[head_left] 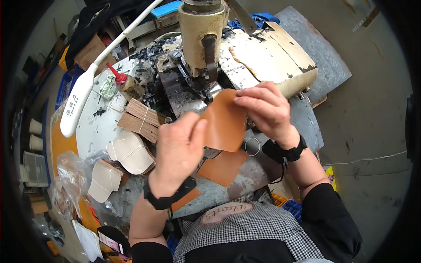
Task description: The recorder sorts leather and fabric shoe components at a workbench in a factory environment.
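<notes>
Between my two hands is a tan leather piece (226,120) with a rounded upper edge, bent slightly and raised in front of the machine. My left hand (179,147) grips its left edge between thumb and fingers. At its upper right edge, my right hand (268,109) pinches it with thumb and fingertips. Just behind the leather stands a cream leather-working machine (199,39) with a dark, scrap-covered work area. Below my hands, another tan leather piece (223,168) lies on the metal table, and a third leather piece (186,199) shows partly beneath my left wrist.
Tied bundles of brown strips (140,119) and pale cut pieces (131,152) lie left of my hands. A white lamp (79,101) reaches over the table's left side. Near it are a red-tipped bottle (120,78) and dark scraps. A thin ring (252,146) lies near my right wrist.
</notes>
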A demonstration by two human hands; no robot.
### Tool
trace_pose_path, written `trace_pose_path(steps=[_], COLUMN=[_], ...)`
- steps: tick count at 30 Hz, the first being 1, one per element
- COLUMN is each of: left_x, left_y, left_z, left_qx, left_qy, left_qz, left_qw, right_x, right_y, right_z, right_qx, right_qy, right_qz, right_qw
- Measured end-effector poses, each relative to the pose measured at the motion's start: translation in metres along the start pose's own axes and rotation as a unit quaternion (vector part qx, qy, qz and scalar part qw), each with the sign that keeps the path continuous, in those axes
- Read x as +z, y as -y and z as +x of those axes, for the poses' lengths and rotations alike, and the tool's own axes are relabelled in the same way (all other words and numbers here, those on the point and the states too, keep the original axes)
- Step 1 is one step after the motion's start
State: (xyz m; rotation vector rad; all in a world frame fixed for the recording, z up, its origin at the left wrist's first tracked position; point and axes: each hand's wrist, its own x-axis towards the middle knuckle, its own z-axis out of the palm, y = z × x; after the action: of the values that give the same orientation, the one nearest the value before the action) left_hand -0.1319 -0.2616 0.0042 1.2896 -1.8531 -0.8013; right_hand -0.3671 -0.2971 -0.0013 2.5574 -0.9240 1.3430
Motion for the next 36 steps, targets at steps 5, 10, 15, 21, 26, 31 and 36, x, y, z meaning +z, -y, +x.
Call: trace_pose_path(steps=[5, 10, 15, 21, 26, 31, 36], left_x=[0.019, 0.033, 0.057, 0.060, 0.055, 0.030, -0.019], left_y=[-0.015, -0.003, 0.022, 0.023, 0.020, 0.022, 0.011], left_z=[-0.004, -0.047, -0.074, -0.072, -0.071, -0.060, -0.029], left_qx=[-0.010, 0.021, 0.051, 0.043, 0.025, 0.076, -0.082], left_qy=[0.010, 0.192, 0.240, 0.206, 0.213, 0.219, 0.112], left_qz=[-0.177, 0.090, 0.269, 0.238, 0.239, 0.156, -0.182], left_qw=[0.984, 0.977, 0.931, 0.948, 0.947, 0.960, 0.973], right_x=[-0.037, -0.061, -0.063, -0.059, -0.048, -0.040, -0.017], right_y=[-0.018, -0.054, -0.074, -0.064, -0.043, -0.006, 0.002], right_z=[-0.003, -0.004, -0.009, -0.007, -0.014, -0.010, -0.032], right_qx=[0.158, 0.501, 0.557, 0.593, 0.403, 0.186, -0.048], right_qy=[-0.042, -0.029, 0.004, -0.004, -0.094, -0.005, 0.063], right_qz=[0.119, 0.374, 0.366, 0.291, 0.060, -0.029, -0.039], right_qw=[0.979, 0.780, 0.745, 0.751, 0.908, 0.982, 0.996])
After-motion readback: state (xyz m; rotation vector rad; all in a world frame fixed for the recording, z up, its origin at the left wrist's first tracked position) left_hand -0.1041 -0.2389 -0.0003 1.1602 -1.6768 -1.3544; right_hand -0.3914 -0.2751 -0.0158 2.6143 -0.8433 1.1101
